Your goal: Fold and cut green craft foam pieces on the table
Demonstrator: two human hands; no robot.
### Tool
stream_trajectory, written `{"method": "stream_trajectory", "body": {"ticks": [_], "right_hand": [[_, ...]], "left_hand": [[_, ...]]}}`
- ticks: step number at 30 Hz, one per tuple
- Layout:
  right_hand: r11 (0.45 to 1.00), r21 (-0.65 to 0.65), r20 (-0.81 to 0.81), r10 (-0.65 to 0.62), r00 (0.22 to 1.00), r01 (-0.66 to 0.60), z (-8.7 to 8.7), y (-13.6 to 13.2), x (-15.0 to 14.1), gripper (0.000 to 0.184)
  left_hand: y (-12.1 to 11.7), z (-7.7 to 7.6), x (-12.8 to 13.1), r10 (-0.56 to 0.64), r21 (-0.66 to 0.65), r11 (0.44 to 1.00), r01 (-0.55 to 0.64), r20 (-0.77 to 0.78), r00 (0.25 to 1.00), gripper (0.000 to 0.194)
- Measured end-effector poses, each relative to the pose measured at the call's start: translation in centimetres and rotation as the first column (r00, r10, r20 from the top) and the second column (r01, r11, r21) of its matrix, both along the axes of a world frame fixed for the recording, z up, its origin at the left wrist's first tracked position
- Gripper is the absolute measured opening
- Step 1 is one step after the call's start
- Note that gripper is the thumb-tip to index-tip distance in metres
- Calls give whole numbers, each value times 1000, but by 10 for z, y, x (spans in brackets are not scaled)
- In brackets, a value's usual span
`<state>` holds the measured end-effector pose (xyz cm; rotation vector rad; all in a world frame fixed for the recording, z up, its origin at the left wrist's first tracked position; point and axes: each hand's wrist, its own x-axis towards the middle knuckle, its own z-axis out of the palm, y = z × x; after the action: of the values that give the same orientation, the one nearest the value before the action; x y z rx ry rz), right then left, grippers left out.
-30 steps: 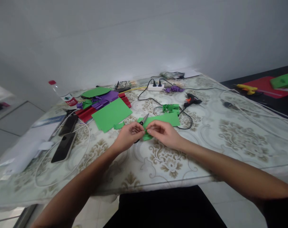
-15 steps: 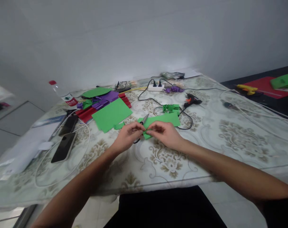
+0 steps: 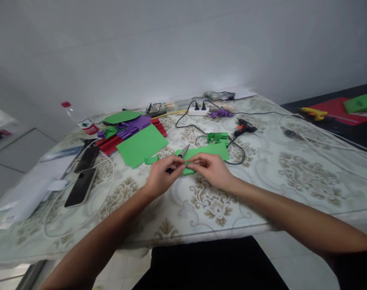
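Observation:
My left hand (image 3: pixel 163 176) and my right hand (image 3: pixel 210 169) meet at the middle of the table, fingers pinched together on a small green foam piece (image 3: pixel 188 168). Just behind them lies a larger green foam sheet (image 3: pixel 212 151) with the blades of scissors (image 3: pixel 183 152) sticking out past my left fingers. The scissor handles are mostly hidden behind my left hand.
A big green sheet (image 3: pixel 141 146) and purple and red foam pieces (image 3: pixel 131 125) lie at the back left. Two phones (image 3: pixel 82 186) with a white cable rest at left. A glue gun (image 3: pixel 243 127), power strip (image 3: pixel 198 110) and folded green bits (image 3: pixel 218 137) sit behind. Table edge (image 3: pixel 201 233) is near me.
Both hands have kept pinching the small green piece and shifted slightly, my left hand sliding a little toward me; nothing else moved.

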<state>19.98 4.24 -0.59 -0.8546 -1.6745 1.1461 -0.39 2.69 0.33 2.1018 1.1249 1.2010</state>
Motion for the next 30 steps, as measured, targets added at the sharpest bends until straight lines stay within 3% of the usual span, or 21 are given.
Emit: {"method": "stream_trajectory", "body": {"ticks": [6,13,20,30], "right_hand": [[1000,-13,-6,6,1000,-6,1,1,0,22],[999,-41,23,6,1000,-6,4,0,0,27],[994,-106,48,28,998,-23,5,2,0,36],[997,-65,87,57,995,-52,9,-2,1,36]], "left_hand": [[1,1,0,6,-43,999,-9,-67,998,14],[-2,5,-1,6,4,1000,-6,-155,988,12],[-1,5,-1,34,35,999,-28,-168,985,12],[-3,9,-1,6,49,999,3,-182,983,13]]}}
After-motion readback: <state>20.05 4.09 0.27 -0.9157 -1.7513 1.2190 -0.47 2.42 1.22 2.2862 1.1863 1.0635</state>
